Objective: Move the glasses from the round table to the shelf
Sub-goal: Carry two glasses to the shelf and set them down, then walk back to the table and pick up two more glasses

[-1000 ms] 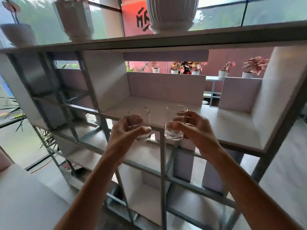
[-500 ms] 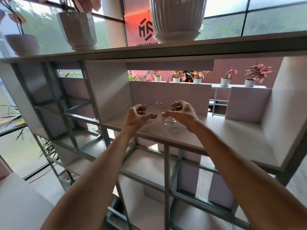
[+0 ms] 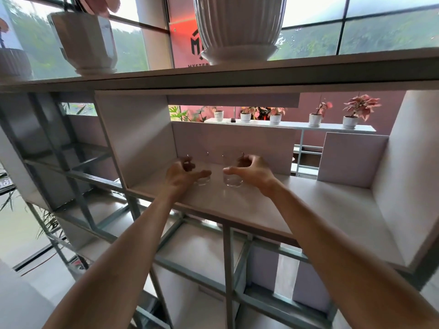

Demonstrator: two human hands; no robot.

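A: Two clear glasses stand upright on the shelf board [image 3: 273,205], side by side and just apart: the left glass [image 3: 203,179] and the right glass [image 3: 233,180].

B: And the grips?

A: The left hand [image 3: 183,173] curls around its glass, thumb across the near wall, fingers behind. Loosely cupped, I'd say; whether skin presses the wall I cannot tell. The right hand [image 3: 251,172] arches over its glass, thumb reaching past the near side, looking spread rather than clamped.

B: How will they handle?

A: Light, rigid, slick and breakable, with a thick base for ballast. Best held mid-wall, thumb opposite fingers, never by the rim.

B: Around the hands?

A: Bare board on both sides, a panel just behind. Above, a ribbed white pot [image 3: 237,27] on the top board.
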